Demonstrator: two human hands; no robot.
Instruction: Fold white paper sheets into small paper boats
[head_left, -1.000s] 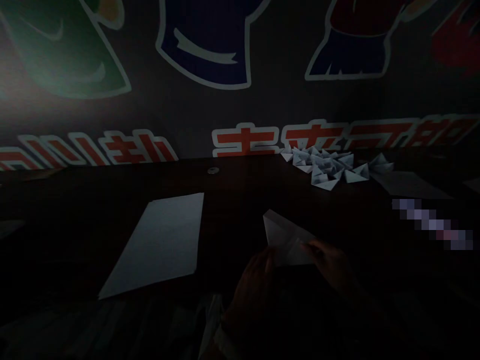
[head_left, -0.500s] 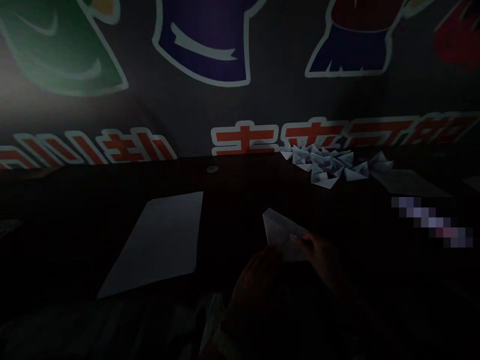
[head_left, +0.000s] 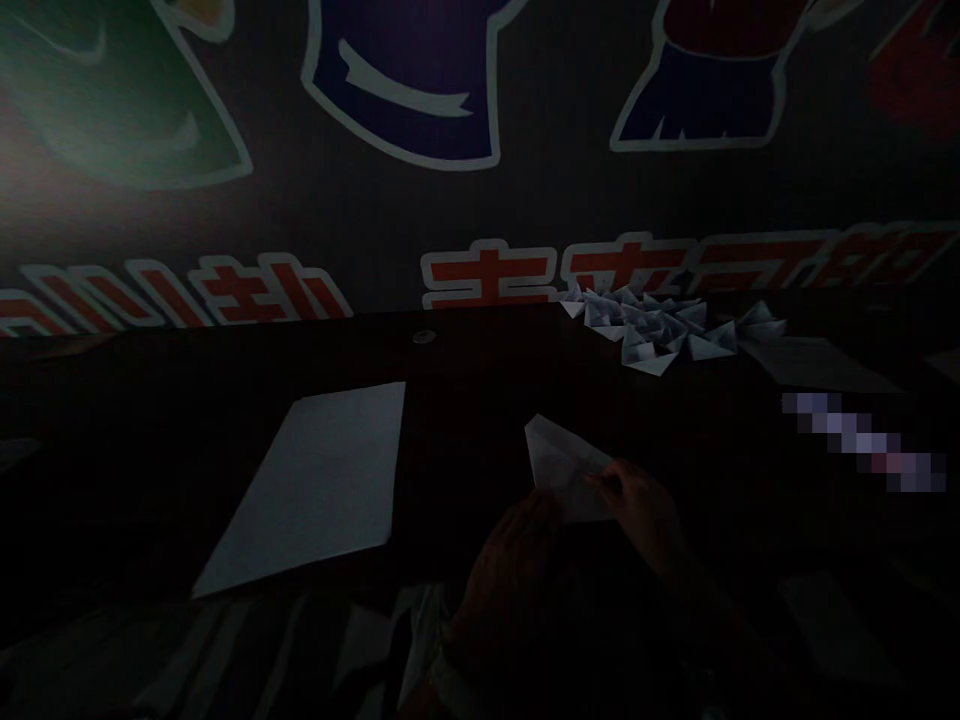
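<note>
A partly folded sheet of white paper [head_left: 559, 462] lies on the dark table in front of me, with a pointed corner at its far left. My right hand [head_left: 643, 508] grips its right side, thumb and fingers closed in a pinch. At the lower left edge, my left hand [head_left: 517, 550] has its fingers bent over the paper, holding it; the fingertips are hard to make out in the dim light. To the left lies a flat stack of white paper [head_left: 322, 480], touched by neither hand.
Several folded paper boats [head_left: 649, 325] are clustered at the back right, beside a flat sheet [head_left: 821, 362]. A small round whitish object [head_left: 424, 337] lies near the wall. A blurred-out strip [head_left: 862, 440] is at right. The wall [head_left: 555, 210] carries painted figures and red lettering.
Hardly anything differs. The right thumb and fingers have shifted slightly on the paper's right side, and the left hand stays at its lower edge.
</note>
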